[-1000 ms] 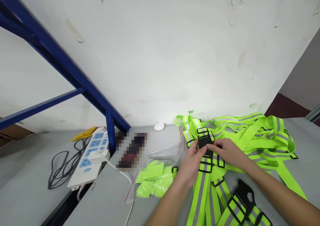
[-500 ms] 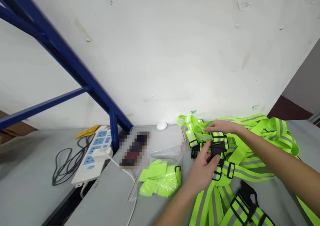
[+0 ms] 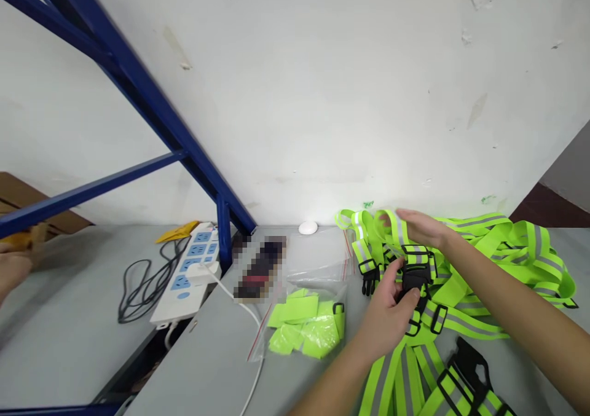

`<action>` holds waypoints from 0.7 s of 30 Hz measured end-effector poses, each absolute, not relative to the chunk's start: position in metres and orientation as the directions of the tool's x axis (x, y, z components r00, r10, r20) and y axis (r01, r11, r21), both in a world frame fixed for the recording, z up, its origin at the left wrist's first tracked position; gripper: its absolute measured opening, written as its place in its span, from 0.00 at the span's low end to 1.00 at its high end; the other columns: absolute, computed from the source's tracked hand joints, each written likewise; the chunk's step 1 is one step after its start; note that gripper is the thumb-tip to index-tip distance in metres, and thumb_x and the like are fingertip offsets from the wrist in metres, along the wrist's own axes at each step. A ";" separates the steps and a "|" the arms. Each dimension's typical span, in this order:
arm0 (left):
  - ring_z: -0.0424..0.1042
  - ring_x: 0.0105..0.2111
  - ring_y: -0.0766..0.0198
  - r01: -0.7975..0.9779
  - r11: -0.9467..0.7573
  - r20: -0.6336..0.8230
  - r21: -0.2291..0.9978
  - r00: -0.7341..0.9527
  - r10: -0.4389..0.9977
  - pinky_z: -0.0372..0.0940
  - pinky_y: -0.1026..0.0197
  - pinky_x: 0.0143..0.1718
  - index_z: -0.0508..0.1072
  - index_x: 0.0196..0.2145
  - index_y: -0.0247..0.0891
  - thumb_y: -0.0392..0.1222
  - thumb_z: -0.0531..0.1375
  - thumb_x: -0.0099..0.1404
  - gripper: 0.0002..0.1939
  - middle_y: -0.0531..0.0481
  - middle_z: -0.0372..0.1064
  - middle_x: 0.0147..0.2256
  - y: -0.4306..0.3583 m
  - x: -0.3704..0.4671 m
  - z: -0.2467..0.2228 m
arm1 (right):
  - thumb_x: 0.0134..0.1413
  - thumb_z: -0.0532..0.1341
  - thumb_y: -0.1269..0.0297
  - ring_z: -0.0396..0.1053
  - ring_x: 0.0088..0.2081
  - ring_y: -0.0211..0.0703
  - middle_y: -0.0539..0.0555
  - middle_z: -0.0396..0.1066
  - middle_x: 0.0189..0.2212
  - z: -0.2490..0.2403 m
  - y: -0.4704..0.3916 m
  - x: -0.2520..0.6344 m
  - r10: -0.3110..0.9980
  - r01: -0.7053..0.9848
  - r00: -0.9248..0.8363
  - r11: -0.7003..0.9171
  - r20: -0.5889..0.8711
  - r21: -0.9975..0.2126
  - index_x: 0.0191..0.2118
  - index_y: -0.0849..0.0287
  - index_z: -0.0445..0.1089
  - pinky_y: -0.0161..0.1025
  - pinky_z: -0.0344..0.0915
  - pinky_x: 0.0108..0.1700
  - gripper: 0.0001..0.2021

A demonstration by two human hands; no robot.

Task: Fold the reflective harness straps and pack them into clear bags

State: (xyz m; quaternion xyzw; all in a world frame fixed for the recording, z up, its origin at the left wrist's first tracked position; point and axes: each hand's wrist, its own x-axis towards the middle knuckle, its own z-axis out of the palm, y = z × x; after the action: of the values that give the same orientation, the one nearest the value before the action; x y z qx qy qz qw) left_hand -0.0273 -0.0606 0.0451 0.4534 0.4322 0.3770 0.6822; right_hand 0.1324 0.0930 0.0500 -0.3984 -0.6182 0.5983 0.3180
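My left hand [image 3: 389, 317] is closed on a black plastic buckle [image 3: 417, 276], thumb on the near side. The buckle joins neon-green straps with grey reflective stripes and black sliders. Just behind it, my right hand [image 3: 421, 228] has its fingers at a raised loop of reflective strap [image 3: 397, 230], seemingly gripping it; the strap partly hides the fingertips. A black prong clip [image 3: 369, 281] hangs left of the buckle. More straps [image 3: 405, 373] run down toward me, where another black buckle [image 3: 470, 364] lies.
A pile of green straps [image 3: 530, 256] lies at right against the wall. Left of my hands are a clear bag of green straps [image 3: 306, 324], flat clear bags [image 3: 316, 256], a blurred phone-like object [image 3: 265, 268], and a power strip [image 3: 184, 287]. Another person's hand [image 3: 13, 271] shows at far left.
The view has shifted, moving the scene slightly right. My right hand has lifted a little with the strap loop, while my left keeps hold of the buckle. Another person's hand has appeared at left.
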 end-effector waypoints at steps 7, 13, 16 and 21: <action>0.68 0.29 0.64 -0.177 0.334 -0.265 0.926 0.323 0.908 0.61 0.63 0.32 0.58 0.62 0.38 0.40 0.63 0.57 0.36 0.51 0.72 0.31 -0.055 -0.030 0.048 | 0.58 0.57 0.48 0.68 0.52 0.50 0.54 0.71 0.51 0.040 0.093 0.144 0.954 -0.389 -0.298 -0.083 0.041 -0.917 0.52 0.50 0.68 0.46 0.71 0.47 0.20; 0.73 0.36 0.60 -0.226 0.387 -0.319 0.894 0.287 0.903 0.63 0.60 0.41 0.61 0.59 0.34 0.33 0.61 0.52 0.36 0.50 0.75 0.33 -0.049 -0.030 0.046 | 0.54 0.63 0.54 0.72 0.45 0.47 0.53 0.73 0.46 0.037 0.081 0.127 0.967 -0.430 -0.237 -0.014 0.098 -0.903 0.51 0.51 0.65 0.47 0.71 0.45 0.19; 0.74 0.37 0.59 -0.224 0.384 -0.311 0.896 0.303 0.901 0.64 0.60 0.42 0.67 0.55 0.35 0.33 0.62 0.52 0.31 0.49 0.77 0.36 -0.047 -0.031 0.048 | 0.45 0.69 0.61 0.73 0.40 0.45 0.51 0.72 0.41 0.039 0.085 0.127 0.987 -0.369 -0.134 0.034 0.089 -0.929 0.47 0.52 0.64 0.47 0.71 0.44 0.22; 0.74 0.41 0.57 -0.162 0.358 -0.305 0.920 0.282 0.910 0.66 0.58 0.44 0.71 0.51 0.36 0.41 0.66 0.55 0.25 0.45 0.77 0.42 -0.045 -0.030 0.049 | 0.39 0.71 0.64 0.73 0.38 0.42 0.49 0.68 0.43 0.057 0.089 0.127 0.980 -0.242 -0.026 0.186 0.198 -0.952 0.44 0.53 0.62 0.45 0.72 0.41 0.25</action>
State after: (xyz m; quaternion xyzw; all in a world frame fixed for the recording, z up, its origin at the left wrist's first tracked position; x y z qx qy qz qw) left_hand -0.0295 -0.0452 0.0486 0.4111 0.4548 0.3898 0.6871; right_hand 0.1272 0.0889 0.0569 -0.3729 -0.4948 0.5178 0.5899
